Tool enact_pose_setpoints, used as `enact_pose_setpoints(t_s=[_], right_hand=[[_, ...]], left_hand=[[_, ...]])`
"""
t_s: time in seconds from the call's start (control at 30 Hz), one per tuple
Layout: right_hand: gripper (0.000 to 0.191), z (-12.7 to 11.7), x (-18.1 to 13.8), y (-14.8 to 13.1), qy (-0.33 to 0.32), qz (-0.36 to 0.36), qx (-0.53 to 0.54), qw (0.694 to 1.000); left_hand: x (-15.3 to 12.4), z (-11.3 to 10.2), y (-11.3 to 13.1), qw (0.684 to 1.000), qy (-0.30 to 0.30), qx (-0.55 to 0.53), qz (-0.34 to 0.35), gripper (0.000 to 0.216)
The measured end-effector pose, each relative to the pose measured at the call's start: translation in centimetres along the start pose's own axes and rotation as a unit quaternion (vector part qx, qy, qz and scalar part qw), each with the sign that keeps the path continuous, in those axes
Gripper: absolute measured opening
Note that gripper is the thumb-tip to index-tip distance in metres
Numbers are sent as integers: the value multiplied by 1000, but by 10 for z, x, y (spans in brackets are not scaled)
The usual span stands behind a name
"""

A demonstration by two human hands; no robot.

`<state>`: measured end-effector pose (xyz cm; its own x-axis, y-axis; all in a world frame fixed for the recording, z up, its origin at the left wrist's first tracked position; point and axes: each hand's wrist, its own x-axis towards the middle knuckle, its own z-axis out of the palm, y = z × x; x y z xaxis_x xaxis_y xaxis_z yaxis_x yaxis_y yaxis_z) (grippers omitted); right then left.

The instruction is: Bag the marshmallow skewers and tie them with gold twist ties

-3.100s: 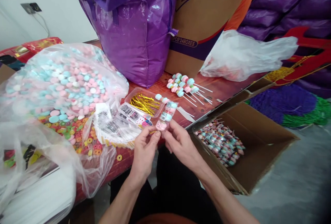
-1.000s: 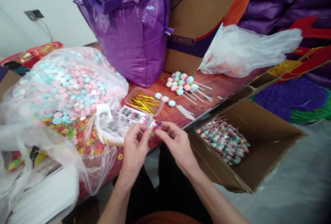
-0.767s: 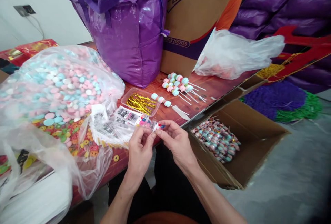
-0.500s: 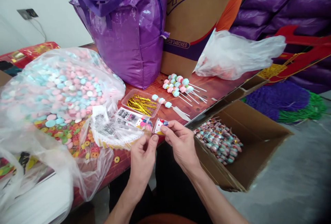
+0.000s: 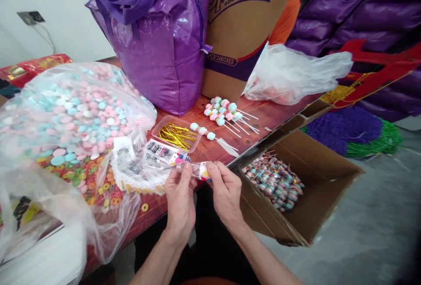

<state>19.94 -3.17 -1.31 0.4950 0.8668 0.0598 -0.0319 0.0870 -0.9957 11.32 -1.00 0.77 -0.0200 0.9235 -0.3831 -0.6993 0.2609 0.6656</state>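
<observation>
My left hand (image 5: pixel 180 195) and my right hand (image 5: pixel 226 190) together pinch a small clear printed wrapper bag (image 5: pixel 198 170) just above the table's front edge. It lies flat between the fingertips of both hands. A pile of the same printed wrapper bags (image 5: pixel 144 164) lies on the table left of my hands. Behind them a clear tray of gold twist ties (image 5: pixel 177 133) sits beside a single candy skewer (image 5: pixel 210 135) on the red-brown table (image 5: pixel 263 116).
A big clear bag of pink, blue and white candies (image 5: pixel 66 114) fills the left. Several bare candy skewers (image 5: pixel 226 112) lie further back. A purple bag (image 5: pixel 164 44), a cardboard carton (image 5: pixel 243 22) and a plastic bag (image 5: pixel 296 72) stand behind. An open box of wrapped skewers (image 5: pixel 272 179) sits at right.
The wrapped candy skewer I held 3 s ago is gone from my hands. They picked an empty wrapper bag off the pile and now hold it flat between them.
</observation>
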Motion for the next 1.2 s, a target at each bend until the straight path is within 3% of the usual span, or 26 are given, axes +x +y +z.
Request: enact_pose_setpoints(t_s=[0.1,0.2,0.37,0.47,0.53,0.67,0.73,0.8,0.87,1.0,1.1,1.2], right_hand=[[45,-3,4,2,-21,-21,-36,999],[46,-7,8,0,-48,-46,-85,994],[48,-7,22,0,-15,-30,-99,995],[42,-13,47,2,30,-89,-164,982],[30,-20,68,7,55,-150,-286,945],[11,-33,108,21,18,-200,-553,809],[14,-37,117,28,2,-190,-585,788],[20,-41,117,31,19,-190,-551,813],[21,-48,106,28,58,-205,-467,858],[16,-62,63,6,66,-216,-294,929],[13,-69,32,-12,8,-243,-257,935],[14,-75,17,-18,-15,-289,-268,919]], left_hand=[[7,-3,7,999,-1,-7,-42,35],[15,-4,12,1000,14,-5,-19,35],[16,2,10,997,53,6,62,34],[20,2,12,994,84,-17,63,39],[27,-2,16,994,98,-40,35,41],[37,-9,26,992,105,-61,-38,31],[39,-10,28,989,117,-69,-60,24],[40,-8,29,986,130,-74,-74,18],[40,-7,29,983,139,-77,-85,16],[44,-9,29,983,137,-81,-88,15],[46,-11,27,986,128,-77,-77,16],[44,-10,24,987,123,-74,-71,16]])
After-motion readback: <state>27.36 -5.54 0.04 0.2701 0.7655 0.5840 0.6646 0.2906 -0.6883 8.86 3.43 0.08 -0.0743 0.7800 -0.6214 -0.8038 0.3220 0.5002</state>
